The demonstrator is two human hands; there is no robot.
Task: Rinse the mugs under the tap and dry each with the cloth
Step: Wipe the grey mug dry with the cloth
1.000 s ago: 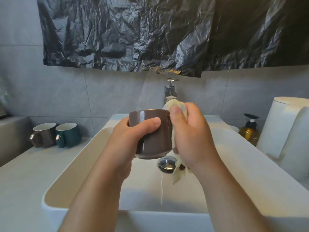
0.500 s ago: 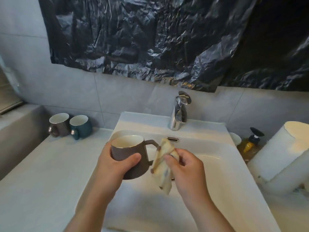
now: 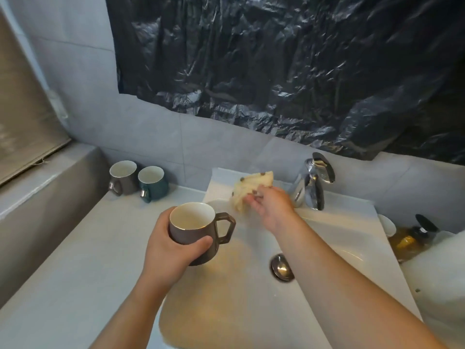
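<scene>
As left hand (image 3: 169,251) grips mug (image 3: 192,229), right (image 3: 273,206) pinches cloth (image 3: 251,185).

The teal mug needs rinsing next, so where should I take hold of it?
Take the teal mug by its handle, probably coming from the front: it stands upright with the handle facing you, the gray mug close on its left and the wall behind.

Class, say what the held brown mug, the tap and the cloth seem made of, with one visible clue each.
Brown mug: probably glazed ceramic; glossy brown outside, white inside. Tap: likely chromed metal; mirror-like reflections. Cloth: soft fabric; it crumples in folds.
</scene>
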